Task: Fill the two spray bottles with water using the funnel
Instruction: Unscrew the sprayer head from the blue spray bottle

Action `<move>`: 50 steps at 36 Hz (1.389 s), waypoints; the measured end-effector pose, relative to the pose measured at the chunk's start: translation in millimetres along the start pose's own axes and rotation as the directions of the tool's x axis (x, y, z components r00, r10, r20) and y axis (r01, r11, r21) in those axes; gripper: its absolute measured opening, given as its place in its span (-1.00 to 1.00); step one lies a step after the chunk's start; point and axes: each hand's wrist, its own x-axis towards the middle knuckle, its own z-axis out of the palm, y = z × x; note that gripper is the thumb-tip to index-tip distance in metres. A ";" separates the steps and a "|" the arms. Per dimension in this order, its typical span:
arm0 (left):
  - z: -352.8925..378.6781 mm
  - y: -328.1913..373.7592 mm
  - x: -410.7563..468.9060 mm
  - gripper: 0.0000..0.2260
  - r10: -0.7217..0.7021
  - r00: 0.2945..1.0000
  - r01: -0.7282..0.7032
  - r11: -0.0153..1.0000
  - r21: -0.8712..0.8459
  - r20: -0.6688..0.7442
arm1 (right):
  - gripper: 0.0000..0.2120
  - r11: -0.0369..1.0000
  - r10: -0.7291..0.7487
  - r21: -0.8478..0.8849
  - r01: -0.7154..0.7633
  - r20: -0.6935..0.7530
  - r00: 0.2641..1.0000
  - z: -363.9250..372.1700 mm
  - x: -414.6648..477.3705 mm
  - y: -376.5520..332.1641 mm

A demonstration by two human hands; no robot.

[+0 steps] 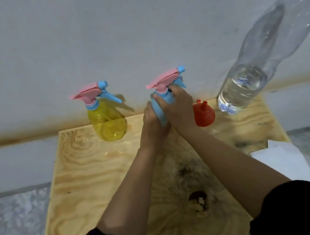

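A blue spray bottle (161, 109) with a pink and blue trigger head stands at the back middle of the wooden table (81, 170). My left hand (154, 125) wraps its body from the left. My right hand (177, 103) grips its neck just under the trigger head. A yellow spray bottle (109, 123) with the same kind of head stands to the left, untouched. A red funnel (203, 113) rests mouth down just right of my right hand. A tall clear water bottle (262, 54) with a blue cap stands at the back right, about a third full.
A pale wall rises right behind the table's back edge. A white sheet of paper (284, 159) hangs over the table's right edge. A dark knot hole (198, 200) marks the wood near me. Speckled floor lies on both sides.
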 end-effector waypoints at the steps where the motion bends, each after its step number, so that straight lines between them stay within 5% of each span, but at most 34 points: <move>1: 1.8 0.1 1.1 -0.42 -0.009 1.000 0.008 1.000 -0.030 -0.006 | -0.75 1.000 0.005 0.013 -0.005 -0.009 1.000 0.9 0.9 0.5; 12: 4.4 -5.6 -10.1 -0.23 -0.017 0.999 0.008 0.973 -0.231 -0.036 | -0.85 0.964 0.027 0.264 -0.027 0.006 1.000 -13.4 -5.0 12.7; 23: -8.1 0.9 -46.5 -0.15 0.104 0.994 -0.096 0.962 -0.255 0.019 | -0.82 0.897 0.052 0.415 -0.154 0.246 0.968 -47.7 -17.8 0.9; 32: -36.1 21.9 -64.6 -0.12 0.064 0.984 -0.007 0.948 -0.318 0.169 | -0.84 0.796 0.074 0.541 -0.272 0.359 0.930 -67.8 -27.2 -3.8; 39: -44.9 23.4 -77.4 -0.12 0.040 0.975 0.059 0.903 -0.425 0.220 | -0.79 0.768 -0.020 0.541 -0.343 0.556 0.831 -82.6 -32.9 -10.7; 42: -41.4 27.9 -86.1 -0.13 -0.001 0.984 0.083 0.887 -0.454 0.177 | -0.77 0.824 -0.001 0.482 -0.297 0.525 0.851 -80.3 -39.8 -15.9; 46: -40.1 34.7 -98.0 -0.16 -0.041 0.985 0.115 0.877 -0.466 0.166 | -0.68 0.897 0.104 0.380 -0.225 0.314 0.944 -66.2 -52.5 -25.0; 50: -44.4 37.1 -102.7 -0.19 -0.025 0.984 0.102 0.889 -0.447 0.176 | -0.65 0.840 0.286 0.432 -0.329 0.164 0.944 -63.0 -57.4 -27.6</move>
